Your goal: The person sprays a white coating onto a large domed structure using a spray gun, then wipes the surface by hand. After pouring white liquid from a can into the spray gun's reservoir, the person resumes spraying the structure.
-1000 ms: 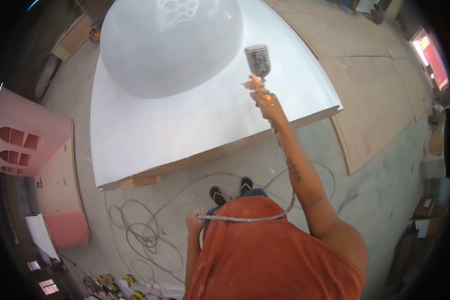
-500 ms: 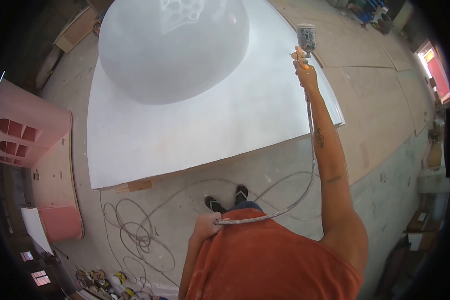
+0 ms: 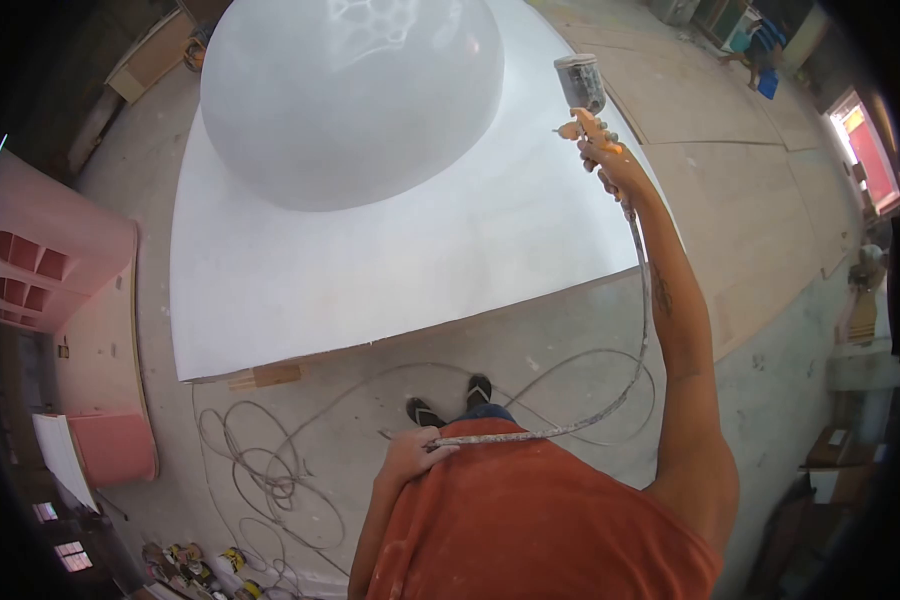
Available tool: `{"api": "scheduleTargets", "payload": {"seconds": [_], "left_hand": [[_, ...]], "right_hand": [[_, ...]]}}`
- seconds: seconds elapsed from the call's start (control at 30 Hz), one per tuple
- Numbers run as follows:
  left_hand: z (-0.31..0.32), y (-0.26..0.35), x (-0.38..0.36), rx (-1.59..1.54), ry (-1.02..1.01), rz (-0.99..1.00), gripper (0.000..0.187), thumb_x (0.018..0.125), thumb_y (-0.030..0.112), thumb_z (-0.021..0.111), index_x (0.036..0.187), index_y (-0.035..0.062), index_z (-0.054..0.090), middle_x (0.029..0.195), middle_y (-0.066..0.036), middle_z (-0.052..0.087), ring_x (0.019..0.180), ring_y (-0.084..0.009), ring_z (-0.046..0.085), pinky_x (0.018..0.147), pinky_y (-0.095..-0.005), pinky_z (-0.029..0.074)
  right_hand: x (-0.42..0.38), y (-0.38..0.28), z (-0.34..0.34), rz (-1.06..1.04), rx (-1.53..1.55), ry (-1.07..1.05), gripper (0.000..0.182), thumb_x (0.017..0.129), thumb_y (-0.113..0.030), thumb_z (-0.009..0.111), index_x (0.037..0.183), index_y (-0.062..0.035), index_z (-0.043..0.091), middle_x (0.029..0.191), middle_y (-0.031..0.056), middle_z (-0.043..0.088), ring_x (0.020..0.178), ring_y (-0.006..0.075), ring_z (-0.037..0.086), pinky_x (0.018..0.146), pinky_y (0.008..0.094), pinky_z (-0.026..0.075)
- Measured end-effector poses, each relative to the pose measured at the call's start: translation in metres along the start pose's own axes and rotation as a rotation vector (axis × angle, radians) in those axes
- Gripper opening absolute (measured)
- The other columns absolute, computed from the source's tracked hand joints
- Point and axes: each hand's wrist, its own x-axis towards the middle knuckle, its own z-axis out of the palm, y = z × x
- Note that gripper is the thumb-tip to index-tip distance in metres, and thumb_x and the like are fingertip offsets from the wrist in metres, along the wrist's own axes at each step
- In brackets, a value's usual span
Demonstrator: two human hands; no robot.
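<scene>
Swinging back leftward over the white panel (image 3: 370, 270), the right hand (image 3: 610, 160) is clamping the spray gun (image 3: 582, 100); the left hand (image 3: 410, 455) is gripping the hose (image 3: 570, 425)

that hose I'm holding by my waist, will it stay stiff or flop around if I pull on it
Probably floppy: the hose sags in a curve between the left hand and the spray gun in the right hand. Slack lies coiled on the floor, so pulling likely drags loops that may snag.
</scene>
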Motion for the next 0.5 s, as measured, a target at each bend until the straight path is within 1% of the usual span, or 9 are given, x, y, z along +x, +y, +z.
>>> {"api": "scheduleTargets", "payload": {"seconds": [0.07,0.13,0.23,0.27,0.3,0.37,0.4,0.43,0.5], "left_hand": [[0.001,-0.017,-0.007,-0.024,0.044,0.007,0.044,0.084,0.048,0.077,0.077,0.0059,0.063,0.072,-0.013,0.062,0.068,-0.0333,0.062,0.060,-0.0411,0.045],[-0.006,-0.029,-0.012,-0.053,0.085,0.003,0.044,0.083,0.046,0.077,0.076,0.0054,0.063,0.070,-0.013,0.061,0.066,-0.0335,0.061,0.059,-0.0412,0.044],[-0.014,-0.031,-0.029,0.008,0.263,-0.064,0.041,0.083,0.039,0.079,0.074,0.0035,0.062,0.064,-0.016,0.058,0.059,-0.0354,0.056,0.055,-0.0428,0.042],[-0.010,-0.046,-0.038,0.046,0.332,-0.092,0.039,0.083,0.036,0.079,0.073,0.0028,0.062,0.063,-0.017,0.056,0.056,-0.0361,0.054,0.054,-0.0433,0.041],[-0.008,-0.063,-0.052,0.012,0.413,-0.157,0.038,0.083,0.034,0.079,0.071,0.0025,0.061,0.062,-0.017,0.055,0.055,-0.0361,0.053,0.053,-0.0433,0.039],[-0.005,-0.098,-0.086,-0.037,0.564,-0.288,0.038,0.085,0.030,0.079,0.070,0.0010,0.059,0.062,-0.019,0.054,0.054,-0.0355,0.050,0.052,-0.0432,0.037],[-0.013,-0.124,-0.104,-0.048,0.630,-0.367,0.038,0.085,0.028,0.078,0.070,0.0000,0.058,0.061,-0.020,0.053,0.053,-0.0350,0.049,0.052,-0.0433,0.036],[-0.025,-0.138,-0.120,-0.061,0.639,-0.371,0.038,0.085,0.028,0.078,0.070,0.0000,0.058,0.061,-0.020,0.053,0.053,-0.0350,0.049,0.052,-0.0433,0.036],[-0.043,-0.174,-0.148,-0.036,0.471,-0.476,0.034,0.087,0.029,0.076,0.076,-0.0008,0.064,0.070,-0.021,0.060,0.063,-0.0341,0.057,0.059,-0.0434,0.042]], "right_hand": [[-0.039,-0.008,0.008,-0.030,0.093,-0.144,0.039,0.098,-0.042,0.063,0.108,-0.0042,0.066,0.086,0.0050,0.070,0.041,0.0031,0.038,0.035,0.0219,0.028],[-0.070,-0.013,0.023,-0.047,0.124,-0.160,0.043,0.098,-0.044,0.063,0.108,-0.0025,0.066,0.086,0.0065,0.071,0.039,0.0032,0.037,0.034,0.0214,0.029],[-0.103,-0.029,0.032,-0.046,0.260,-0.190,0.037,0.097,-0.037,0.062,0.107,-0.0014,0.065,0.084,0.0063,0.068,0.038,0.0022,0.035,0.032,0.0188,0.027],[-0.117,-0.041,0.034,-0.009,0.296,-0.206,0.033,0.096,-0.030,0.060,0.109,-0.0005,0.064,0.084,0.0064,0.067,0.038,0.0021,0.035,0.033,0.0181,0.028],[-0.130,-0.047,0.040,-0.008,0.294,-0.216,0.033,0.096,-0.030,0.060,0.109,-0.0005,0.064,0.084,0.0064,0.067,0.038,0.0021,0.035,0.033,0.0181,0.028],[-0.161,-0.055,0.054,-0.013,0.501,-0.289,0.029,0.095,-0.025,0.059,0.110,-0.0003,0.063,0.085,0.0067,0.067,0.039,0.0019,0.034,0.034,0.0181,0.029],[-0.173,-0.057,0.078,-0.018,0.503,-0.288,0.028,0.094,-0.023,0.059,0.111,-0.0003,0.063,0.086,0.0067,0.067,0.040,0.0020,0.034,0.034,0.0184,0.030],[-0.183,-0.065,0.093,-0.029,0.500,-0.288,0.027,0.094,-0.021,0.058,0.111,-0.0002,0.063,0.086,0.0067,0.067,0.040,0.0020,0.034,0.035,0.0187,0.030],[-0.199,-0.067,0.132,-0.036,0.508,-0.310,0.025,0.094,-0.020,0.059,0.110,-0.0014,0.063,0.087,0.0066,0.068,0.040,0.0024,0.035,0.036,0.0195,0.029]]}}
